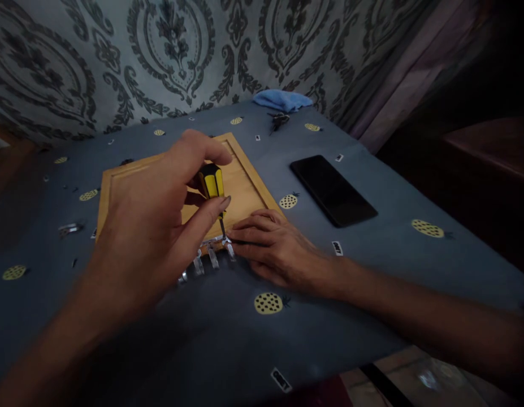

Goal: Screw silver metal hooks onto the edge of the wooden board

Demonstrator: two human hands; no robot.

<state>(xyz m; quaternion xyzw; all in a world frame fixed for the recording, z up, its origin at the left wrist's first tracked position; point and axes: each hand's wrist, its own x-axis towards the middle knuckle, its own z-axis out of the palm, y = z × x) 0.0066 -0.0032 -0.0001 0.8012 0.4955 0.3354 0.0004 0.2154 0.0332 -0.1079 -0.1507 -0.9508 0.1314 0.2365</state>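
Note:
My left hand (160,198) is closed around a screwdriver (213,183) with a yellow and black handle. Its shaft points down, and the tip meets a shiny metal strip with hooks (213,255) along the near edge of a wooden framed panel (248,175). The panel lies flat on the table, partly covered by my left hand. My right hand (282,249) grips the panel's near right corner, with its fingertips by the end of the metal strip and close to the screwdriver tip. Several hooks stick out past the panel edge toward me.
A black smartphone (333,190) lies right of the panel. Behind it are a dark bunch of keys (278,121) and a blue cloth (282,100) by the patterned curtain (172,51). A small metal piece (70,228) lies at left on the pineapple-print tablecloth (329,339).

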